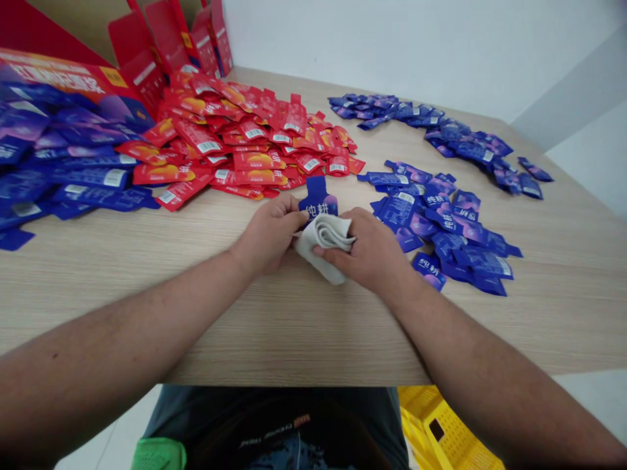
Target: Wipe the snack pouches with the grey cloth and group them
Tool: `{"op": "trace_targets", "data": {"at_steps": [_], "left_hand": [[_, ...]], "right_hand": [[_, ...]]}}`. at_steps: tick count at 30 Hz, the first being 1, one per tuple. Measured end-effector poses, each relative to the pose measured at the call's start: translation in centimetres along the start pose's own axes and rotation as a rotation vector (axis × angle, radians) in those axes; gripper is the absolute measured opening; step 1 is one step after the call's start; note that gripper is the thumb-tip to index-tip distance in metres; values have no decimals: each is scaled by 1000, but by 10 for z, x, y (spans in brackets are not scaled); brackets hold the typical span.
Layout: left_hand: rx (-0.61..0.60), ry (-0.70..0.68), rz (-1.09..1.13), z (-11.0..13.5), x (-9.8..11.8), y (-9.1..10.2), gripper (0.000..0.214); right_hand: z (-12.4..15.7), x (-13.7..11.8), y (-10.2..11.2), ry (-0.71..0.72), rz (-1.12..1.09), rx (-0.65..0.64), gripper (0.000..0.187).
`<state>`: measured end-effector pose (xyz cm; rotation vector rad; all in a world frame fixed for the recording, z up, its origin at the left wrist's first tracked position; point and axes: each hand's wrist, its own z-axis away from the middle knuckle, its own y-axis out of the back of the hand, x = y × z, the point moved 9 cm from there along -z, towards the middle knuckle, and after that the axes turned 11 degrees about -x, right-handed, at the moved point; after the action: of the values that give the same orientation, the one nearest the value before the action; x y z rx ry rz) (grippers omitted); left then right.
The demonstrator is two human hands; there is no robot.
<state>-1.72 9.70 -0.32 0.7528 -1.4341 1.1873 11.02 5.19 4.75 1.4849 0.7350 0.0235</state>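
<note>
Between my hands, above the table's front part, is a blue pouch (318, 199) with white characters and a narrow neck pointing away from me. My left hand (272, 228) pinches its left edge between thumb and fingers. A folded white cloth (323, 245) is gripped in my right hand (369, 251) and lies against the pouch, covering its lower part. Just right of my right hand, a loose pile of blue pouches (441, 222) spreads over the table. Red pouches (245, 137) with orange pictures are heaped beyond my left hand.
More blue pouches (63, 156) are piled at the left, in front of a red printed box (73, 72). Open red cartons (171, 39) stand at the back left. A row of blue pouches (441, 127) runs along the back right. Below the table (294, 333) sits a yellow basket (445, 424).
</note>
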Motion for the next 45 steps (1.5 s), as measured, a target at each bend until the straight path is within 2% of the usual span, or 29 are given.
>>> {"op": "trace_targets", "data": {"at_steps": [2,5,8,11,14,16,18,21,25,29,32,36,39,42,45], "left_hand": [[13,8,46,1,0,0,19],[37,21,87,2,2,1,16],[62,-7,120,2,9,3,14],[53,-34,147,1,15,3,14],[29,-25,155,3,16,-1,14],[-13,10,155,5,13,-6,14],[-89,41,169,6,9,-12,13],[-181,45,220,6,7,-18,13],[-225,60,265,5,0,-25,17],[-260,124,248,6,-15,-36,17],[-225,110,220,5,-18,-34,16],[-101,76,286,4,-12,-20,19],[-142,45,326,6,-5,-22,28],[-133,-28,170,7,2,-19,26],[-82,-77,-80,7,5,-12,20]], "right_hand": [[-1,-2,-2,25,6,-15,34],[-3,-10,-14,130,11,-183,32],[-5,1,-5,65,-39,-181,31],[-5,24,17,-53,-124,-37,37],[-2,51,38,-147,-247,205,45],[1,68,46,-203,-347,351,50],[2,81,45,-238,-474,407,56],[-5,79,25,-221,-720,262,62],[-8,50,-2,-98,-955,58,59],[-5,35,-8,-56,-858,47,50],[-3,36,-3,-91,-719,91,48],[0,48,13,-172,-580,222,46],[3,55,24,-224,-524,314,45],[5,56,29,-240,-465,353,45],[1,45,26,-148,-378,255,46]]}}
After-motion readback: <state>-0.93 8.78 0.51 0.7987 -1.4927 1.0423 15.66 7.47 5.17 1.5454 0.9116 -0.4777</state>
